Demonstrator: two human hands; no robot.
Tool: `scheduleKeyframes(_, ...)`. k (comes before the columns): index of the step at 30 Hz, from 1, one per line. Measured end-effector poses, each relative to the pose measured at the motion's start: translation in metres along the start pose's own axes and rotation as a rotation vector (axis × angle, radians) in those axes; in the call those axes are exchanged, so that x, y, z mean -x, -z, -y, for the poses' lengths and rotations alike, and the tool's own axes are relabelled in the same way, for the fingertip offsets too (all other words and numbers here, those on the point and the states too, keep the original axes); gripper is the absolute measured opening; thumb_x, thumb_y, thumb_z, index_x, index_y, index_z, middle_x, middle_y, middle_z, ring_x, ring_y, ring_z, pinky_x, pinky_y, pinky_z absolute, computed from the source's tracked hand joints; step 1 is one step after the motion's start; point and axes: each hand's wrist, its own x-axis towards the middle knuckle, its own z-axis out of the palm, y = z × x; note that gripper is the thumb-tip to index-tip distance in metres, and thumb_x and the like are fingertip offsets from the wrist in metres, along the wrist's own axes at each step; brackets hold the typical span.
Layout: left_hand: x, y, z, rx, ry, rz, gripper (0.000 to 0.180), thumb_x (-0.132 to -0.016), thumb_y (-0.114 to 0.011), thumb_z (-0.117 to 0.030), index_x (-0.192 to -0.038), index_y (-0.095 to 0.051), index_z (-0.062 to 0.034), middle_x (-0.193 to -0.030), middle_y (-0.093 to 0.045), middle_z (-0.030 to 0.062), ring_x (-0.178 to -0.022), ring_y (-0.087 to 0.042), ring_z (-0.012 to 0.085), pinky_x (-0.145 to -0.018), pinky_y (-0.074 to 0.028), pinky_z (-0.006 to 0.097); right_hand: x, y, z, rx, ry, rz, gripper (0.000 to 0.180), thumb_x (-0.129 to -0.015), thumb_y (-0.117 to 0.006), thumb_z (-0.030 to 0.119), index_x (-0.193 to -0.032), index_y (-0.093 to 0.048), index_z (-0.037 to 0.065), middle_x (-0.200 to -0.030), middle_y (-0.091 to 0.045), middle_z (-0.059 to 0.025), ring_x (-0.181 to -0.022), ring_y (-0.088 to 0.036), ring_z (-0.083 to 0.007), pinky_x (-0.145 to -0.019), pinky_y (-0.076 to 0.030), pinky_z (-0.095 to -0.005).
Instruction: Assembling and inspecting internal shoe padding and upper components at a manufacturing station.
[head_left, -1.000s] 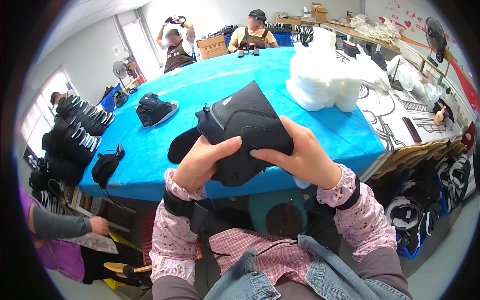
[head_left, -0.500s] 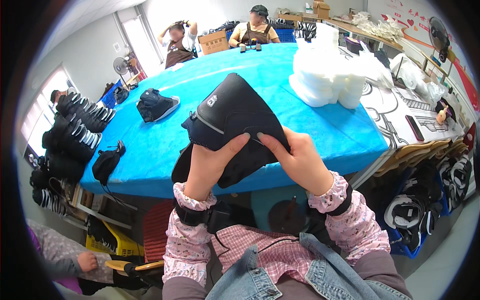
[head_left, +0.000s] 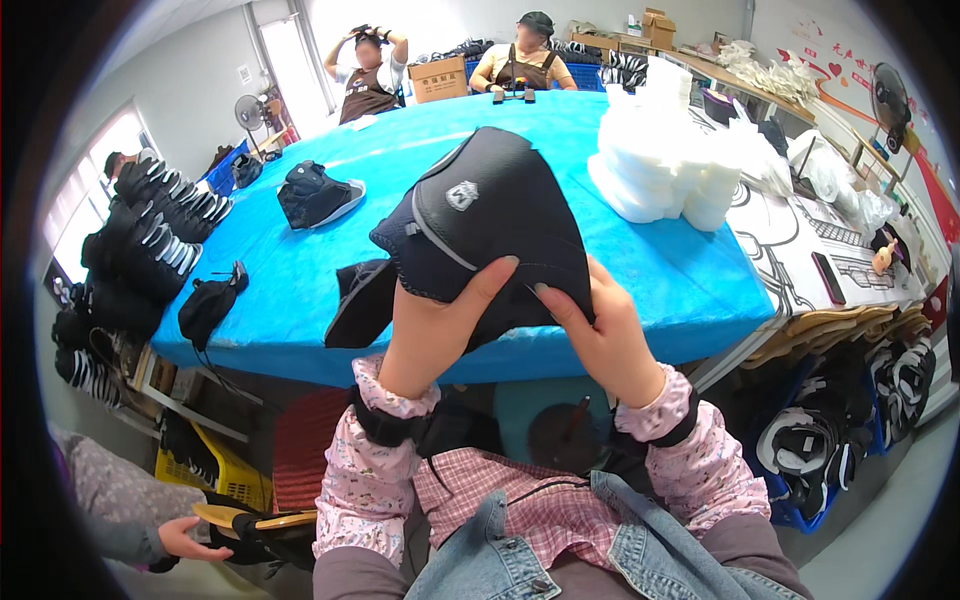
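Note:
My two hands hold up a black padded fabric piece [head_left: 510, 205] with a curved outline, grey piping and a pale crest badge. At its lower left, my left hand [head_left: 437, 325] grips it, thumb on the outer face and fingers hidden behind or inside the piece. My right hand [head_left: 607, 335] pinches the lower right edge, its thumb on the surface close to the left thumb and its fingers behind. A dark flap [head_left: 358, 300] hangs beside my left wrist. Farther off on the blue-covered table [head_left: 440, 160] lies a similar black piece [head_left: 318, 195] with a grey edge.
A small black item [head_left: 212, 308] with a cord lies at the table's left edge. Stacked black-and-white pieces [head_left: 150, 240] stand at the left, white padding [head_left: 650, 160] at the right. A phone [head_left: 828, 278] lies farther right. Two people sit opposite; another person's hand [head_left: 190, 540] shows lower left.
The piece has tilted in my hands, showing more of the badge face, and its dark flap now sticks out to the left. The other person's hand at lower left has opened out.

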Motion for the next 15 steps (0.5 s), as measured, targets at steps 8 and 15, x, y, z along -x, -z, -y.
scheduleKeyframes(8, 0.018, 0.046, 0.024, -1.234, -0.498, 0.548, 0.041, -0.083, -0.063, -0.015, -0.121, -0.052, -0.0041, -0.120, -0.055, 0.0114, -0.111, -0.051, 0.0260, -0.097, -0.037, 0.038, 0.005, 0.069, -0.018, -0.784, -0.208, 0.085, 0.060, -0.096, -0.030, 0.043, -0.133, -0.032, -0.003, -0.135, -0.038, -0.0152, -0.127, -0.035, -0.0260, -0.107, -0.025, -0.0413)
scheduleKeyframes(15, 0.030, 0.118, 0.108, -0.246, 0.253, 0.295, 0.057, -0.083, -0.063, -0.018, -0.132, -0.037, -0.0050, -0.128, -0.047, 0.0131, -0.117, -0.046, 0.0250, -0.100, -0.035, 0.036, 0.008, 0.055, -0.012, -0.958, -0.553, 0.152, 0.048, -0.093, -0.043, 0.034, -0.124, -0.043, -0.002, -0.119, -0.054, -0.0113, -0.107, -0.054, -0.0179, -0.092, -0.042, -0.0328)
